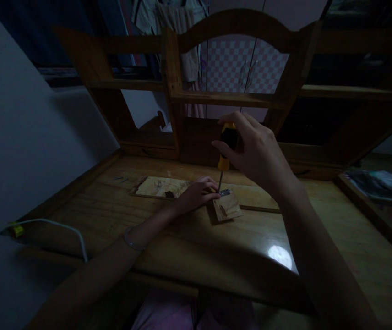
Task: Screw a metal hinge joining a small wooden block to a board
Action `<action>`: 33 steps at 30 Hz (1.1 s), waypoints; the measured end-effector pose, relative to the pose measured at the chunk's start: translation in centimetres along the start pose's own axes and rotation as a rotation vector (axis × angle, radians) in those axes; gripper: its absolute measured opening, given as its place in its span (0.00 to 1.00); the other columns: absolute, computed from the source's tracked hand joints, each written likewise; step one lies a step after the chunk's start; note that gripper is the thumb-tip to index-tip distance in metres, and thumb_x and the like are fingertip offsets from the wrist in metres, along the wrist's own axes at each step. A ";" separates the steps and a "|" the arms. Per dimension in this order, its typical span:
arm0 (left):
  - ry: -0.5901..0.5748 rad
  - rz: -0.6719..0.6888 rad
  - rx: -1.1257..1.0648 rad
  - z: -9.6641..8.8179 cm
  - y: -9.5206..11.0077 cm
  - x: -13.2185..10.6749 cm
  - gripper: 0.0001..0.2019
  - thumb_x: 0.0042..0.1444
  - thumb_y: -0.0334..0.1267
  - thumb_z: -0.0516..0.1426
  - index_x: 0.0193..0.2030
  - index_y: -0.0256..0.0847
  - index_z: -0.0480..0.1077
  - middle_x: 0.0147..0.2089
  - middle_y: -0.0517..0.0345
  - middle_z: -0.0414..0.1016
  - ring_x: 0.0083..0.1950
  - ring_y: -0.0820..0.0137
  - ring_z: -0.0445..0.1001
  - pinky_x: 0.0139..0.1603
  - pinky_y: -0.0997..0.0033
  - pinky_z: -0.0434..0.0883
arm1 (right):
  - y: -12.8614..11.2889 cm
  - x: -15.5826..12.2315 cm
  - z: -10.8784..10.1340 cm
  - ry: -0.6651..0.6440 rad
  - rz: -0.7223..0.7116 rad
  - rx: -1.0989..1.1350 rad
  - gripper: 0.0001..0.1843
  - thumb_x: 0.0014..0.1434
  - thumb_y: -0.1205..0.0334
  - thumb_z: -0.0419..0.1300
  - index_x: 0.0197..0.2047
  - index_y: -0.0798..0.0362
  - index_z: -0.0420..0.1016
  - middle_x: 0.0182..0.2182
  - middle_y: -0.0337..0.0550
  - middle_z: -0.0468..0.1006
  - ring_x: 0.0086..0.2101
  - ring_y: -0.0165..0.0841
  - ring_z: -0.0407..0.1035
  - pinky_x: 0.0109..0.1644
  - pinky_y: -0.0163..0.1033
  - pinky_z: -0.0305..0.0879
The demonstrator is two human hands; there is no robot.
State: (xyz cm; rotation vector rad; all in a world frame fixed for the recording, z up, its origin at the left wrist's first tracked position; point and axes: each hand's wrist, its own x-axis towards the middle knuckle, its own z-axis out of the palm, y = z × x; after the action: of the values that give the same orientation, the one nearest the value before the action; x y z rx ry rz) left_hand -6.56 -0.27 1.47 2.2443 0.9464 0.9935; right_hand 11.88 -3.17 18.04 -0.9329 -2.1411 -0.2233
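My right hand [256, 153] is wrapped round the black and yellow handle of a screwdriver [225, 149] held upright. Its shaft points down onto a small metal bracket [225, 193] that lies across two wooden pieces: a long flat board [160, 187] and a small block [227, 209]. My left hand [196, 195] rests on the board beside the bracket, fingers curled with the fingertips pinched at the base of the shaft. A thin bangle [131, 242] circles my left wrist.
The wooden desk [196, 243] has a raised shelf unit [182, 91] at the back. A white cable [62, 227] with a yellow tip lies at the left edge. A couple of small screws [120, 179] lie left of the board. Papers [381, 183] are at the right.
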 end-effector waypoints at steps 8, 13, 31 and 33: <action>-0.009 -0.001 -0.072 -0.1 -0.6 0.3 0.05 0.56 0.38 0.67 0.37 0.41 0.79 0.46 0.54 0.76 0.49 0.67 0.76 0.54 0.66 0.71 | -0.9 -0.1 -0.2 -0.047 -0.010 0.047 0.22 0.64 0.65 0.53 0.61 0.46 0.64 0.53 0.50 0.73 0.48 0.44 0.71 0.47 0.48 0.68; 0.015 0.055 -0.119 0.2 -0.8 0.2 0.07 0.55 0.40 0.67 0.37 0.39 0.78 0.46 0.52 0.76 0.49 0.66 0.76 0.54 0.65 0.71 | -0.7 0.0 0.1 -0.006 -0.004 0.012 0.18 0.63 0.62 0.57 0.57 0.45 0.67 0.50 0.47 0.74 0.48 0.45 0.71 0.45 0.48 0.69; 0.028 0.010 -0.126 -0.3 0.0 -0.1 0.13 0.68 0.45 0.54 0.44 0.40 0.77 0.47 0.53 0.74 0.48 0.67 0.75 0.51 0.68 0.71 | -0.5 -0.2 -0.3 -0.034 -0.003 -0.075 0.13 0.64 0.62 0.58 0.52 0.46 0.67 0.48 0.46 0.71 0.38 0.40 0.71 0.41 0.46 0.67; 0.056 0.012 -0.084 -0.6 -0.1 -0.1 0.14 0.69 0.43 0.52 0.45 0.39 0.76 0.47 0.53 0.75 0.49 0.67 0.75 0.51 0.67 0.70 | -0.4 -0.2 -0.3 -0.040 -0.003 -0.073 0.12 0.64 0.63 0.57 0.51 0.46 0.68 0.48 0.47 0.71 0.38 0.39 0.71 0.40 0.46 0.67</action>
State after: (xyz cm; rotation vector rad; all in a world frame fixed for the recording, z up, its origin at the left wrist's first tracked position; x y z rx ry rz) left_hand -7.12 -0.17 1.67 2.1654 0.8993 1.0859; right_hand 11.87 -3.75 18.17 -0.9837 -2.1831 -0.2877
